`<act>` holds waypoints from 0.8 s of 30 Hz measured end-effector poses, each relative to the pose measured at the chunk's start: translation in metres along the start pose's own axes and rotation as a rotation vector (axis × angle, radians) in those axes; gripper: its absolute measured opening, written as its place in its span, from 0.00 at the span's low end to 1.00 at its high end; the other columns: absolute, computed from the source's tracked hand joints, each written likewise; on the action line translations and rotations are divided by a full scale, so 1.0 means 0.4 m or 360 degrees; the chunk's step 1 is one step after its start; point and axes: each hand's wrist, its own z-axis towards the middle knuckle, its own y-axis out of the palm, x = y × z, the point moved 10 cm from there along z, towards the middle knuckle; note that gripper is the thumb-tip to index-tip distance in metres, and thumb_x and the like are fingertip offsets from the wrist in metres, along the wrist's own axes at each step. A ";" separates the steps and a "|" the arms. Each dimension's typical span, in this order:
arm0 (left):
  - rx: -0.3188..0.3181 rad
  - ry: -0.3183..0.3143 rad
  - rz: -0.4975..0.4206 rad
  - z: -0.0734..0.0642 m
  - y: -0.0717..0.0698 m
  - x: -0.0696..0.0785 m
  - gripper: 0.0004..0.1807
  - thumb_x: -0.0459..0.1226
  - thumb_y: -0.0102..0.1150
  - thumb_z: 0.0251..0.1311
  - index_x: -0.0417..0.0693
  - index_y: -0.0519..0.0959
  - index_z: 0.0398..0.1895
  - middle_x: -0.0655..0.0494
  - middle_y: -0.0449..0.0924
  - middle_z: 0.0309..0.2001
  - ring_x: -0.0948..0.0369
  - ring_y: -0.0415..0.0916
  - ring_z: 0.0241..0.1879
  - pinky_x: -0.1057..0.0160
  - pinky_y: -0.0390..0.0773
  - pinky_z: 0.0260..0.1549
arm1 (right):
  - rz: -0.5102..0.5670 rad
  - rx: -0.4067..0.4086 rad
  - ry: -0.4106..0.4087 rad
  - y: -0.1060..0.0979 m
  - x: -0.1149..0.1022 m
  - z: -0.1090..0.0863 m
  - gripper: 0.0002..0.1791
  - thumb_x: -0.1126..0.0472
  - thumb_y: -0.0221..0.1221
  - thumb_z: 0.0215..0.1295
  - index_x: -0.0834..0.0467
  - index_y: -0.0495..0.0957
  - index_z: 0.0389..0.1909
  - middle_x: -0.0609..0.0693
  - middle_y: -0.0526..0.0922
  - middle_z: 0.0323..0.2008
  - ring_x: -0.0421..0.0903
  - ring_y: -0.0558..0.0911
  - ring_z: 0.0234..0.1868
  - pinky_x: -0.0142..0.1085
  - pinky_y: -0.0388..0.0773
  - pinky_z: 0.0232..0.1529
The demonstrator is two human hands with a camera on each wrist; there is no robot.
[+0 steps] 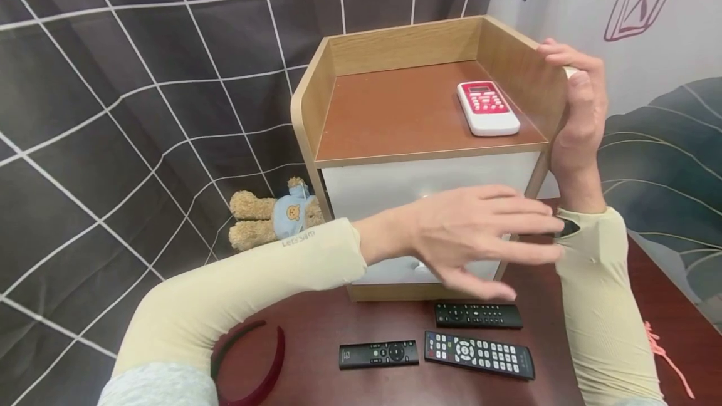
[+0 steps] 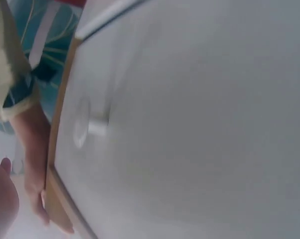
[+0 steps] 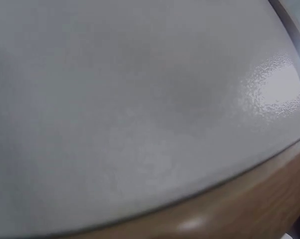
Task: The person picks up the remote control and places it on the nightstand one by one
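Note:
A small wooden cabinet (image 1: 395,111) with white drawer fronts (image 1: 361,190) stands on the table. My right hand (image 1: 581,105) grips the front edge of its right side panel (image 1: 521,80), fingers over the top. My left hand (image 1: 479,230) reaches across in front of the drawers, fingers spread and straight, holding nothing. It covers much of the drawer fronts in the head view. A round white knob (image 2: 82,122) projects from a drawer in the left wrist view. On the brown cabinet top lies a white remote control with a red face (image 1: 487,108).
Three black remotes lie before the cabinet: one near its base (image 1: 478,316), one at left (image 1: 378,354), one with white buttons (image 1: 479,354). A teddy bear (image 1: 290,212) lies left of the cabinet. A dark red headband (image 1: 276,362) and pink cord (image 1: 657,346) are on the table.

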 end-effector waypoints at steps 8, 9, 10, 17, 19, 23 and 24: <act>-0.0201 0.0047 -0.0091 -0.046 0.113 0.089 0.39 0.66 0.33 0.67 0.60 0.63 0.75 0.53 0.61 0.75 0.58 0.56 0.76 0.56 0.47 0.76 | -0.0043 0.0002 0.0024 -0.002 0.005 -0.001 0.15 0.58 0.49 0.65 0.59 0.80 0.44 0.54 0.82 0.54 0.54 0.70 0.67 0.38 0.54 0.69; -0.0217 0.0055 -0.0090 -0.053 0.130 0.100 0.39 0.67 0.32 0.67 0.61 0.63 0.75 0.53 0.61 0.76 0.58 0.56 0.76 0.56 0.48 0.76 | -0.0045 0.0003 0.0025 -0.003 0.005 -0.001 0.15 0.57 0.49 0.65 0.59 0.80 0.44 0.54 0.82 0.54 0.54 0.70 0.67 0.38 0.54 0.69; -0.0227 0.0062 -0.0090 -0.060 0.146 0.110 0.39 0.67 0.32 0.66 0.61 0.63 0.75 0.53 0.61 0.75 0.58 0.56 0.76 0.57 0.49 0.75 | -0.0047 0.0004 0.0026 -0.003 0.005 0.000 0.15 0.57 0.49 0.65 0.59 0.80 0.44 0.54 0.82 0.54 0.53 0.70 0.67 0.38 0.54 0.69; -0.0178 0.0053 -0.0252 -0.117 0.244 0.156 0.40 0.67 0.38 0.65 0.59 0.65 0.74 0.53 0.64 0.74 0.60 0.61 0.73 0.59 0.54 0.73 | -0.0063 0.0013 0.0030 -0.005 0.002 0.006 0.15 0.58 0.48 0.64 0.58 0.79 0.44 0.54 0.81 0.54 0.52 0.70 0.67 0.38 0.55 0.69; -0.0220 0.0040 -0.0303 -0.135 0.275 0.172 0.41 0.67 0.40 0.64 0.59 0.64 0.75 0.52 0.63 0.74 0.60 0.61 0.73 0.60 0.55 0.73 | -0.0053 0.0015 0.0032 -0.005 0.003 0.006 0.15 0.58 0.49 0.64 0.59 0.79 0.44 0.54 0.82 0.54 0.52 0.70 0.67 0.38 0.55 0.69; -0.0292 -0.0008 -0.0378 -0.167 0.331 0.204 0.43 0.68 0.43 0.64 0.57 0.61 0.77 0.52 0.62 0.75 0.60 0.60 0.74 0.62 0.54 0.73 | -0.0036 0.0012 0.0035 -0.003 0.006 0.005 0.15 0.58 0.49 0.64 0.59 0.79 0.44 0.55 0.81 0.54 0.52 0.70 0.67 0.38 0.55 0.69; -0.0300 -0.0032 -0.0398 -0.175 0.342 0.210 0.44 0.68 0.44 0.63 0.56 0.60 0.77 0.53 0.61 0.75 0.60 0.59 0.74 0.63 0.53 0.74 | -0.0035 0.0012 0.0036 -0.003 0.006 0.005 0.15 0.57 0.49 0.64 0.59 0.79 0.44 0.55 0.81 0.54 0.52 0.70 0.67 0.38 0.56 0.69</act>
